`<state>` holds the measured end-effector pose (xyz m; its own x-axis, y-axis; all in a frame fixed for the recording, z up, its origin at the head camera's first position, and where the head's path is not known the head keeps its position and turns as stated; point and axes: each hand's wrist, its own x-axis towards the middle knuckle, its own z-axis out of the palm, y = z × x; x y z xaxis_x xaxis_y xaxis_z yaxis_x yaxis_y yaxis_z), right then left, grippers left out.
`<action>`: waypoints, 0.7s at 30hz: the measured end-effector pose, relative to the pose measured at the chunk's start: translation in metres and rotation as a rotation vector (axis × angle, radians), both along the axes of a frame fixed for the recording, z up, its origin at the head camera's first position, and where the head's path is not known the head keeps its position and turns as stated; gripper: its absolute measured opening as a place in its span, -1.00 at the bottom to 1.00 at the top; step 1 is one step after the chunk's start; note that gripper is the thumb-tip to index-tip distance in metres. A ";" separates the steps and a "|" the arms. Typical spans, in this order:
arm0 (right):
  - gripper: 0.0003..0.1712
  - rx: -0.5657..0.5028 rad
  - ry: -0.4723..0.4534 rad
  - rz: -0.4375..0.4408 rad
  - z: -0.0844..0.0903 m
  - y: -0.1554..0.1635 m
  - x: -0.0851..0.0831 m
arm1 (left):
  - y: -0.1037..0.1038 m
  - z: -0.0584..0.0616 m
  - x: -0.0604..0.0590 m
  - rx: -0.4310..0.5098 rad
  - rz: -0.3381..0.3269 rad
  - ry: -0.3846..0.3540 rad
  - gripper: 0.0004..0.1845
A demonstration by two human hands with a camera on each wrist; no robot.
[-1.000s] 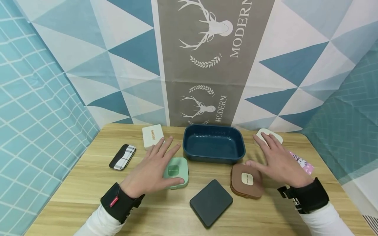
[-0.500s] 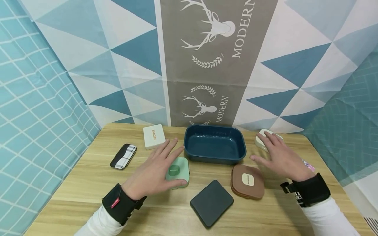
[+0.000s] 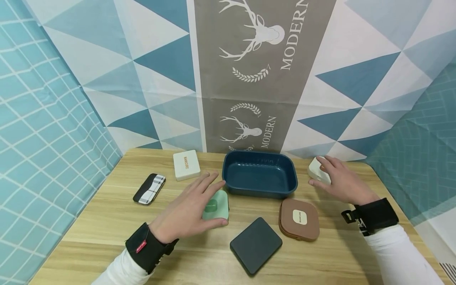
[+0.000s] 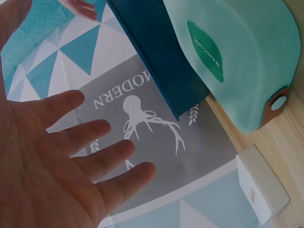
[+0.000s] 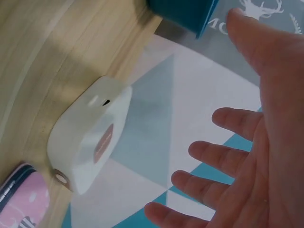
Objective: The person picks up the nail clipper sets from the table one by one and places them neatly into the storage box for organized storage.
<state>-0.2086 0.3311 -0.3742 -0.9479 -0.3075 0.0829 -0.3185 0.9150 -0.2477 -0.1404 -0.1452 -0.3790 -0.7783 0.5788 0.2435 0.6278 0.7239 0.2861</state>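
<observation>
Left hand (image 3: 185, 211) fingers spread, straight, over green case (image 3: 216, 205), thumb at near edge. Right hand (image 3: 338, 182) fingers spread, relaxed, over white case (image 3: 315, 170), far right.

On the worktop (image 3: 107, 221) the tub (image 3: 259, 176) sits at the back centre, two cases (image 3: 185, 165) to its left, three cases (image 3: 298, 219) before it, one case (image 3: 317, 171) to its right.
</observation>
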 end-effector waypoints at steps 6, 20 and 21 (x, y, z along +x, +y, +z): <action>0.16 0.012 -0.008 -0.008 -0.006 0.014 -0.016 | 0.001 0.000 0.002 -0.012 -0.015 0.023 0.06; 0.21 0.023 -0.106 -0.037 -0.013 0.035 -0.045 | 0.004 -0.001 0.005 -0.010 -0.035 -0.004 0.09; 0.21 0.023 -0.112 -0.039 -0.014 0.035 -0.047 | 0.004 -0.001 0.006 -0.010 -0.036 -0.004 0.09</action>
<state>-0.2554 0.3663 -0.3881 -0.9621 -0.2710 -0.0309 -0.2542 0.9318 -0.2590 -0.1348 -0.1413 -0.3804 -0.7579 0.6086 0.2347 0.6523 0.7037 0.2815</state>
